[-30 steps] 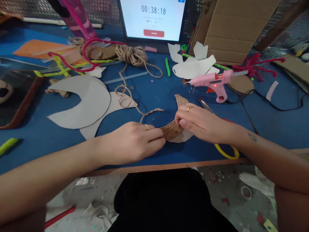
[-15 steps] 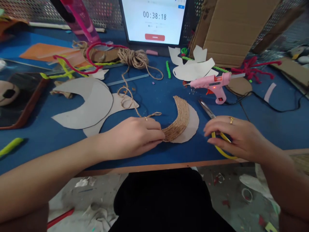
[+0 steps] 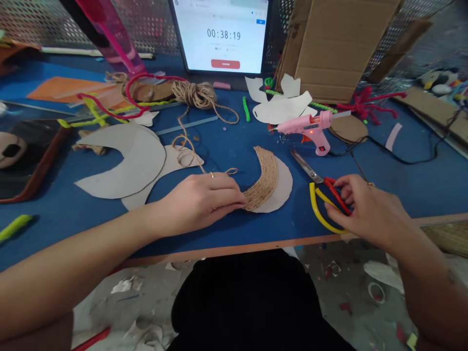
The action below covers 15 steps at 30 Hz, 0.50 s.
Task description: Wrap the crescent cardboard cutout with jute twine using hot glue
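Observation:
A grey card crescent (image 3: 282, 187) lies on the blue table (image 3: 226, 146), its inner curve covered with glued rows of jute twine (image 3: 263, 178). My left hand (image 3: 199, 200) presses the twine end against the crescent's lower tip, fingers closed on it. The loose twine runs back from that hand to a tangled bundle (image 3: 195, 94). My right hand (image 3: 365, 209) has its fingers in the red and yellow handles of the scissors (image 3: 321, 187), whose blades point up and left on the table.
A pink glue gun (image 3: 310, 127) lies behind the scissors with its cord trailing right. Larger grey card cutouts (image 3: 124, 161) sit at left, white paper shapes (image 3: 281, 105) and a cardboard box (image 3: 340, 44) at the back. A tablet timer (image 3: 224, 34) stands upright. Pipe cleaners (image 3: 109, 95) lie scattered.
My right hand left the crescent, moved right and down, and took hold of the scissors' handles. My left hand stayed on the twine end. The timer went from 00:38:18 to 00:38:19.

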Each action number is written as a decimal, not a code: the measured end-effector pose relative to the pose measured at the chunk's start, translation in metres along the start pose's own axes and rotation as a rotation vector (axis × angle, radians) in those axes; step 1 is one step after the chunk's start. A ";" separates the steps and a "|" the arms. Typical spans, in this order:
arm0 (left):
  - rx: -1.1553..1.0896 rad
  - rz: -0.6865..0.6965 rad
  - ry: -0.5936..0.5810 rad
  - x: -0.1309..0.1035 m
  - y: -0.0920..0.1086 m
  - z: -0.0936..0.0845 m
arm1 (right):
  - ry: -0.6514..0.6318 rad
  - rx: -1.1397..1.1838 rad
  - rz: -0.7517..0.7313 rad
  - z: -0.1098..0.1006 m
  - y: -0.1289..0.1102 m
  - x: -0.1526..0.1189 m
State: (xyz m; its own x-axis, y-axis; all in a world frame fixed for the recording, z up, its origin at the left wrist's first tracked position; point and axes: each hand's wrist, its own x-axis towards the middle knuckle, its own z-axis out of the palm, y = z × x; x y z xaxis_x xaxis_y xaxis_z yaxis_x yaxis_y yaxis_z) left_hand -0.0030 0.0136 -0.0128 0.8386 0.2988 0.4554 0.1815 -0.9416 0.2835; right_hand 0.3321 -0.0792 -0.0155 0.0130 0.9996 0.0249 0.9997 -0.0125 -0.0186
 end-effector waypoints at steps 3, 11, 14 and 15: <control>0.040 0.023 0.028 0.001 0.001 -0.001 | -0.052 0.006 0.034 -0.001 0.001 0.005; 0.074 0.039 0.069 0.008 0.002 -0.007 | -0.084 0.162 0.078 -0.009 0.013 -0.015; 0.081 0.058 0.088 0.012 0.003 -0.006 | -0.046 0.450 0.067 -0.010 0.016 -0.035; 0.086 0.063 0.094 0.014 0.004 -0.006 | -0.008 0.519 0.060 -0.010 0.016 -0.041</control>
State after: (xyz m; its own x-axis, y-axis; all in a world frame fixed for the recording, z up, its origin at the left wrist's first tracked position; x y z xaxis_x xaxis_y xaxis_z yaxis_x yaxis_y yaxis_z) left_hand 0.0060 0.0154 -0.0003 0.7990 0.2477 0.5480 0.1765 -0.9677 0.1800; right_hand 0.3476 -0.1206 -0.0065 0.0678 0.9977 0.0007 0.8566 -0.0578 -0.5128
